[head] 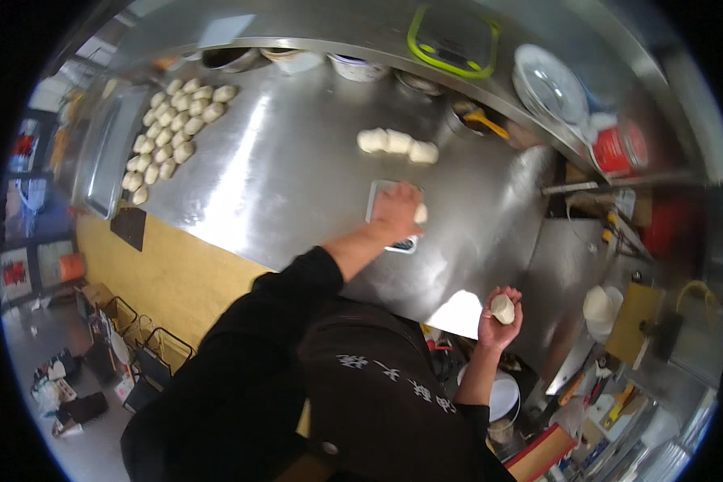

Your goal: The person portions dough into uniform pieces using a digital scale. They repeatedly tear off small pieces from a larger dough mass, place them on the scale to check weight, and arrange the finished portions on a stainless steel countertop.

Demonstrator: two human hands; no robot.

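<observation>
My left hand [396, 209] reaches over a small white-rimmed scale [375, 191] on the steel worktop [313, 150]. A pale dough piece [421, 214] shows between its thumb and fingers, partly covered by the hand. Palm up near the worktop's front edge, my right hand [493, 331] holds another dough piece [502, 309] in curled fingers. Behind the scale, three joined dough lumps [397, 143] lie in a short row. Many rounded dough balls [172, 123] sit in close rows at the far left.
A glass-like rectangular tray [103, 153] borders the dough balls. Several bowls [356, 67] stand beneath the rear shelf, and a pot with a yellow-handled tool [485, 122] is at back right. On the shelf are a green-rimmed scale [455, 45], a bowl [548, 84] and a red canister [617, 149].
</observation>
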